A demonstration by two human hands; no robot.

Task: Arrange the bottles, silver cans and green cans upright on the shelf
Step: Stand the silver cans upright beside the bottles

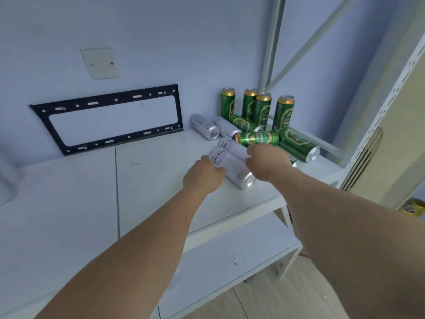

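Four upright green cans with gold tops [257, 107] crowd your back corner, and toppled green cans [296, 143] and silver cans [204, 127] are heaped just ahead of your knuckles on the white shelf top [161, 180]. Your left hand [203, 177] curls over the near lying silver can [232, 171]; your right hand [268, 161] pinches the silver can beside it [230, 146], under a sideways green can [257, 138]
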